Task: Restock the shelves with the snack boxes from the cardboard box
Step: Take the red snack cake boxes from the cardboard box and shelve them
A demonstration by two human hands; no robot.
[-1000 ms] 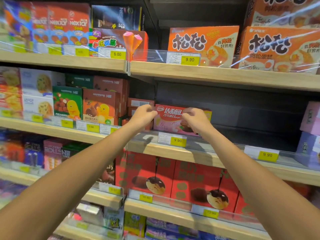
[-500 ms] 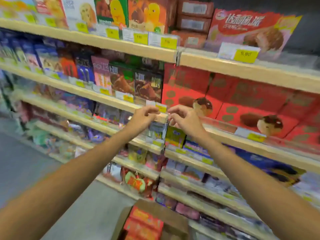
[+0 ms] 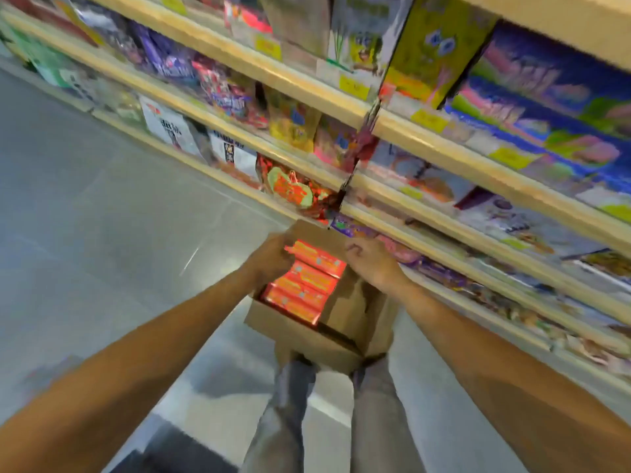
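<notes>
Cardboard box (image 3: 300, 336): on the floor before the feet, beside the shelves (image 3: 478, 169), top open.
Snack boxes (image 3: 304, 281): orange row in its left half; long axes lie crosswise, hand to hand.
Left hand (image 3: 269, 259): nearer; fingers curled at the farthest box's left end; grip too blurred to tell.
Right hand (image 3: 374, 262): over the bare right half; fingers loosely curled, holding nothing.
Key relation: the row lies below and between both hands.

The cardboard box (image 3: 297, 332) is sitting open-topped on the floor (image 3: 102, 199); red snack boxes (image 3: 304, 285) are filling its left half, leaving room along its right wall. Shelves (image 3: 478, 167) are crowding its far edge.
</notes>
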